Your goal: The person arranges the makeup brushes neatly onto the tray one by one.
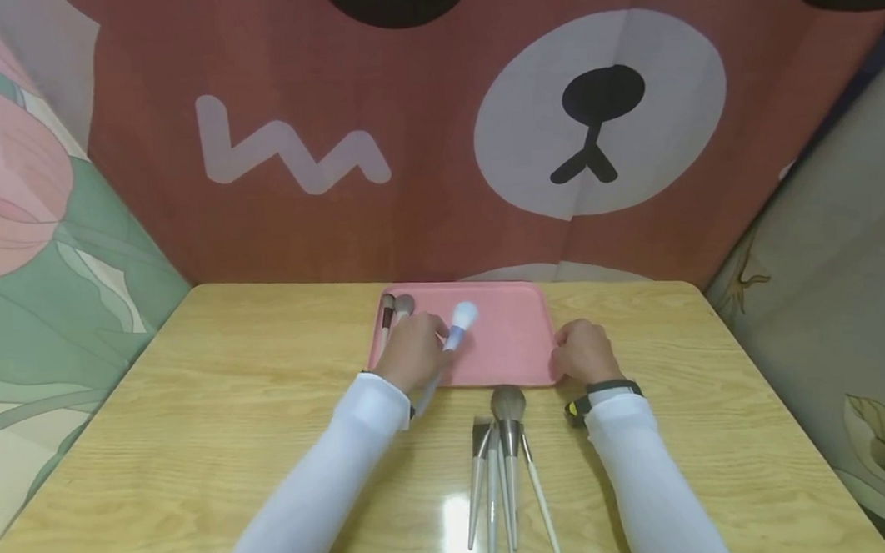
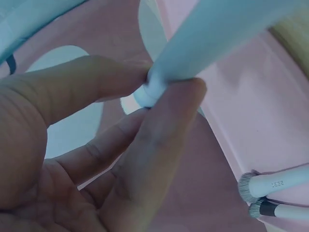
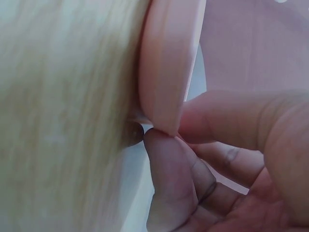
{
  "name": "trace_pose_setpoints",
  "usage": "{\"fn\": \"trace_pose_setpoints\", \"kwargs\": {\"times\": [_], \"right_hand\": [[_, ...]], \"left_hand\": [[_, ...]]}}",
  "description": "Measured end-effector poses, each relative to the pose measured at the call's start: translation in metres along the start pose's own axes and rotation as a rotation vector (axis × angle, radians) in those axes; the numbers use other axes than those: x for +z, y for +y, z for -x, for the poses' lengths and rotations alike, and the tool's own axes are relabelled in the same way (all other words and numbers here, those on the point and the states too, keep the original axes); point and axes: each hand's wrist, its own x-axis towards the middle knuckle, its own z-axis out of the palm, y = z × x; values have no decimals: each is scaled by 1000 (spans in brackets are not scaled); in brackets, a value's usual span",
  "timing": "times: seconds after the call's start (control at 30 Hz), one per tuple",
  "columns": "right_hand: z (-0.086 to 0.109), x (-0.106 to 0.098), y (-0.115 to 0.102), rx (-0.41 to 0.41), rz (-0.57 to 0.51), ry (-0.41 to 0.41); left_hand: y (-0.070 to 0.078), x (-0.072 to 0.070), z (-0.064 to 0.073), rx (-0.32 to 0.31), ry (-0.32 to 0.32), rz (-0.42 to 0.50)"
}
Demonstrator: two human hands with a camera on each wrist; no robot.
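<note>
A white-tipped makeup brush (image 1: 463,315) is pinched between the thumb and fingers of my left hand (image 1: 412,351), over the left half of a pink tray (image 1: 509,340). In the left wrist view its pale handle (image 2: 203,43) runs up and right from the fingertips. Two more makeup brushes lie along the tray's left side, a dark-ferruled one (image 1: 387,304) and a grey-headed one (image 1: 405,304); the left hand partly hides them. At the tray's right edge, my right hand (image 1: 586,352) pinches the rim (image 3: 169,63) between thumb and index finger.
Several makeup brushes lie on the wooden table (image 1: 266,352) in front of the tray, among them a big fluffy one (image 1: 508,404), a flat one (image 1: 481,433) and a thin one (image 1: 540,497). A printed brown cloth (image 1: 298,234) hangs behind the table.
</note>
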Motion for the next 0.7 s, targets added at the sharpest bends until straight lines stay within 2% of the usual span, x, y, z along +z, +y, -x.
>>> {"fn": "trace_pose_setpoints", "kwargs": {"times": [0.27, 0.43, 0.6, 0.7], "right_hand": [[0, 2, 2, -8, -21, 3], [1, 5, 2, 23, -22, -7], [-2, 4, 2, 46, -15, -11], [-4, 2, 3, 42, -17, -8]], "left_hand": [[-5, 0, -29, -12, 56, -34], [-11, 2, -50, -57, 60, -32], [-15, 5, -68, -117, 35, -108], [-18, 8, -76, -163, 26, -117]]}}
